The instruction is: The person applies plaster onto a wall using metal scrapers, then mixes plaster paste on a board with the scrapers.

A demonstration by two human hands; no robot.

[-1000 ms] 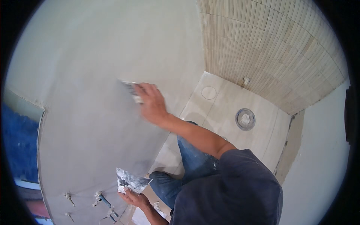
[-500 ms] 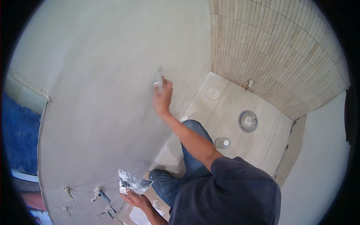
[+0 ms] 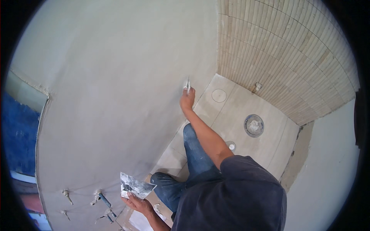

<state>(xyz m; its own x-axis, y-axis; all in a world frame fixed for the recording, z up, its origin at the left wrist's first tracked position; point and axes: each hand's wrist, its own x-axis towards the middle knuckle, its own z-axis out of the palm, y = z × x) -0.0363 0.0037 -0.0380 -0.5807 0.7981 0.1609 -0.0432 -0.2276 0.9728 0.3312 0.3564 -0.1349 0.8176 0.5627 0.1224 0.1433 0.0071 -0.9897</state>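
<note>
My right hand [image 3: 187,99] grips a small metal scraper [image 3: 188,85] at the smooth pale plastered wall [image 3: 96,96], a short way left of its corner with the tiled wall. Lower down, my left hand [image 3: 140,204] holds a broad metal plate [image 3: 137,183] smeared with grey-white compound, with the thumb over its near edge. Several pipe stubs [image 3: 102,198] stick out of the wall to the left of that plate.
A vertically tiled wall [image 3: 281,46] meets the tiled floor [image 3: 227,115], which holds a round drain [image 3: 253,125], a circular cut [image 3: 219,95] and a small cylindrical object [image 3: 231,146]. At left is a blue-coated recess [image 3: 21,134]; my bent legs [image 3: 196,154] rest below.
My right hand with the scraper has moved right along the wall, toward the corner, and turned more upright. My left hand and plate have stayed in almost the same place.
</note>
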